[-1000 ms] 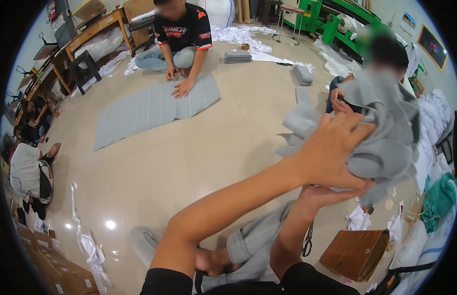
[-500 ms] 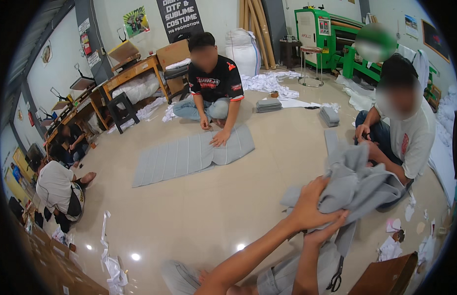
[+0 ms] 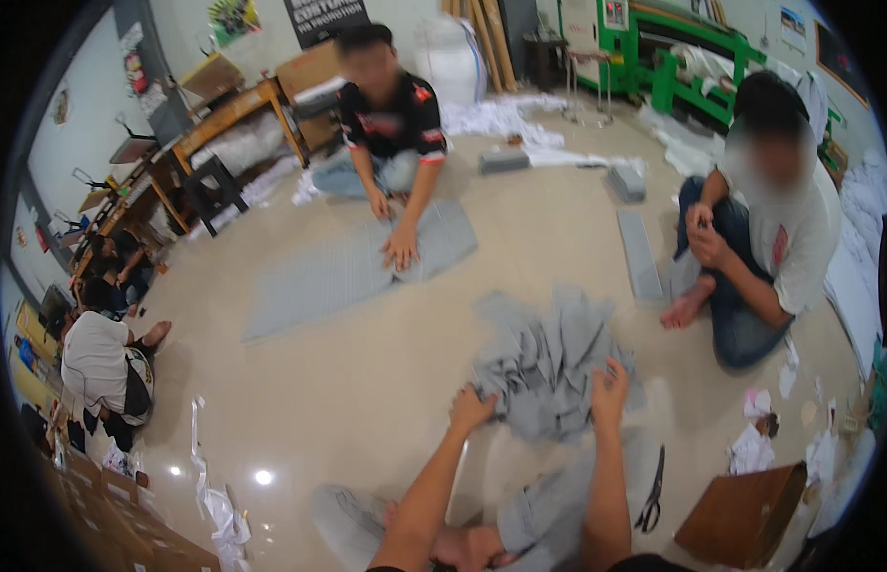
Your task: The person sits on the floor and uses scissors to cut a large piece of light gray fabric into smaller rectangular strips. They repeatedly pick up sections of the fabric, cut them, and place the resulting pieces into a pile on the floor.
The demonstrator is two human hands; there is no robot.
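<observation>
A crumpled bundle of grey fabric (image 3: 553,367) is in front of me, its many folds fanned out. My left hand (image 3: 474,408) grips its near left edge. At the right side, my right hand (image 3: 609,389) has its fingers bent round another part of the same fabric. Black-handled scissors (image 3: 650,500) lie on the floor by my right knee, well apart from both hands.
A co-worker (image 3: 391,133) sits opposite, one hand on a long grey fabric sheet (image 3: 329,281). Another co-worker (image 3: 782,229) sits at the right beside a grey strip (image 3: 640,255). A brown cardboard box (image 3: 744,510) and white scraps (image 3: 751,450) are at the near right.
The grey fabric has come from the right down to the floor area in front of me. My hands, close together before, are now apart at its two sides.
</observation>
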